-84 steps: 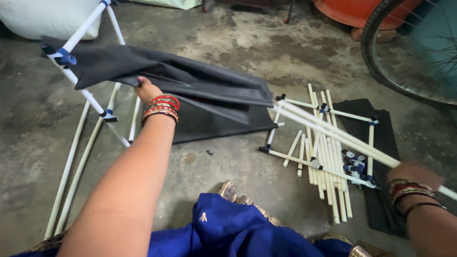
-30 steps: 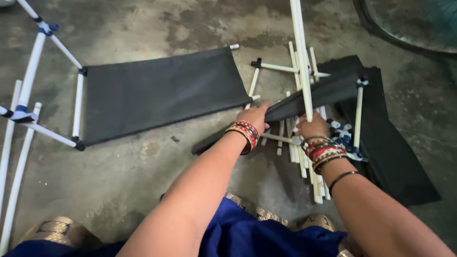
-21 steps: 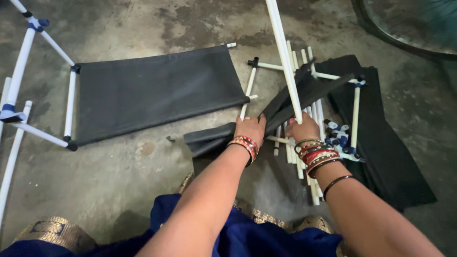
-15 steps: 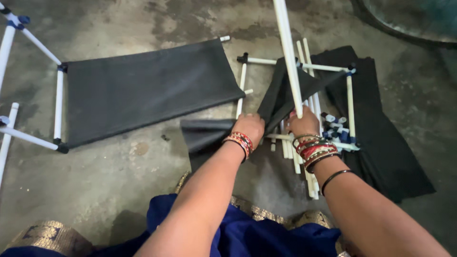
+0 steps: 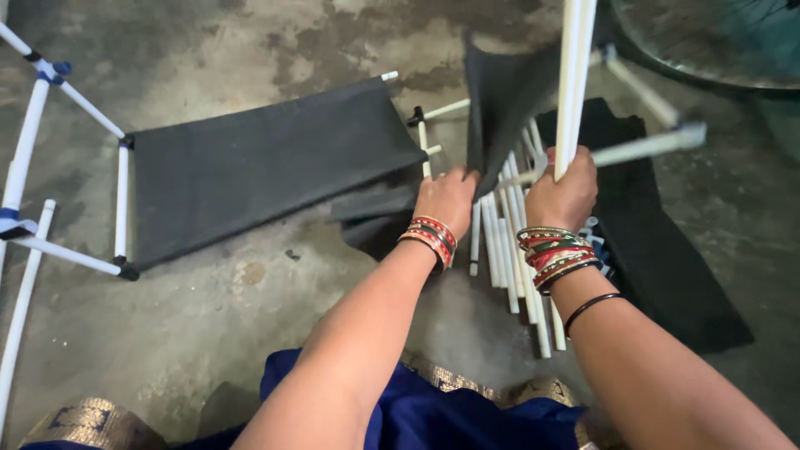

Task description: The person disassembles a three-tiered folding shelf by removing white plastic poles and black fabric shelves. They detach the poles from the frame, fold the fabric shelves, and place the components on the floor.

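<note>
- Right hand (image 5: 565, 193): fist wrapped around a pair of white pipes (image 5: 573, 79) held upright, running out of view at 12 o'clock. Bangles on the wrist.
- Left hand (image 5: 448, 198): fingers pinched on the lower edge of a black fabric panel (image 5: 504, 112), which hangs raised off the floor just beside the upright pipes, at their 9 o'clock. Bangles on this wrist too.
- A white cross pipe (image 5: 642, 148) juts toward 3 o'clock from the right hand's level; blurred, its joint cannot be made out.
- Loose white pipes (image 5: 510, 250) lie in a bundle on the concrete floor (image 5: 208, 317), directly under both hands, pointing roughly 12 to 6.
- Flat black fabric (image 5: 658, 242) on the floor at 3 o'clock of the bundle, partly under it.
- Finished frame shelf (image 5: 267, 162), black cloth stretched between white pipes, lies flat at 9 to 10 o'clock of the left hand, well apart from it.
- More white frame pipes (image 5: 29, 150) with blue and black joints at the far 9 o'clock edge.
- No containers in view; nothing holds the pipes but the floor.
- Blue garment (image 5: 433, 408) at 6 o'clock.
</note>
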